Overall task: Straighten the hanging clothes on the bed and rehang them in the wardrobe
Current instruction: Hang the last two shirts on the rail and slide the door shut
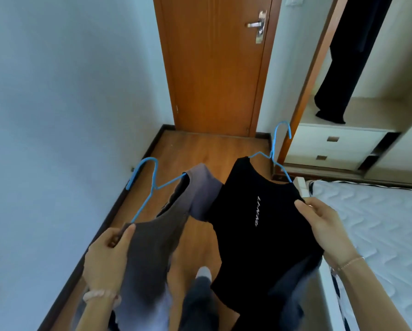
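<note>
Head view: left grip is clamped on the grey top, right grip on the black top. Hooks beyond the grips should be kept apart, facing the wardrobe.

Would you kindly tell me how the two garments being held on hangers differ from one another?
The brown garment is plain, while the black T-shirt carries white lettering on its chest. The left hand holds the brown garment; the right hand holds the black T-shirt, nearer the wardrobe. Shared: each hangs on a blue wire hanger, left hanger and right hanger, pinched at a shoulder.
</note>
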### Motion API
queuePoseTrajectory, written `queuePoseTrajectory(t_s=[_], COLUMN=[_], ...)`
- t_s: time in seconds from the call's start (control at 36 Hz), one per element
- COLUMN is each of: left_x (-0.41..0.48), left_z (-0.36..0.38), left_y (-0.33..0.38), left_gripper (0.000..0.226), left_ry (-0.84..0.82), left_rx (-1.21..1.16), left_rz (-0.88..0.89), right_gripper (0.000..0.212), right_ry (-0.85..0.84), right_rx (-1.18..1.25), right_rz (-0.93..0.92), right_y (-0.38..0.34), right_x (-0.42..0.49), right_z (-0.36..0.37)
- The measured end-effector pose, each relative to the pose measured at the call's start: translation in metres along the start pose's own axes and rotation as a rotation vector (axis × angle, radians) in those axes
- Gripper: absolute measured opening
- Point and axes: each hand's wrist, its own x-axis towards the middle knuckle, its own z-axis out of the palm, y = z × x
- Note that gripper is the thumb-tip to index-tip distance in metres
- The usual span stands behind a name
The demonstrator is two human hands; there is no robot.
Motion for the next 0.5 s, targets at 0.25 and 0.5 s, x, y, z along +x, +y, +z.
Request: queuePoseTrajectory(t_s=[0.25,0.5], left_x=[0.141,0.248], left_z=[0.11,0.225], left_y=[0.072,0.184], left_gripper=[0.023,0.03], left_ry=[-0.071,-0.265], left_rx=[-0.023,-0.016], left_rz=[-0.022,0.061], right_gripper=[0.019,0.026], right_ry=[0.111,0.291], right_rx=[-0.009,-0.023], right_rz=[0.014,0.082], right_y=[-0.008,-0.008], right_x=[0.155,0.263], right_z=[0.015,0.003])
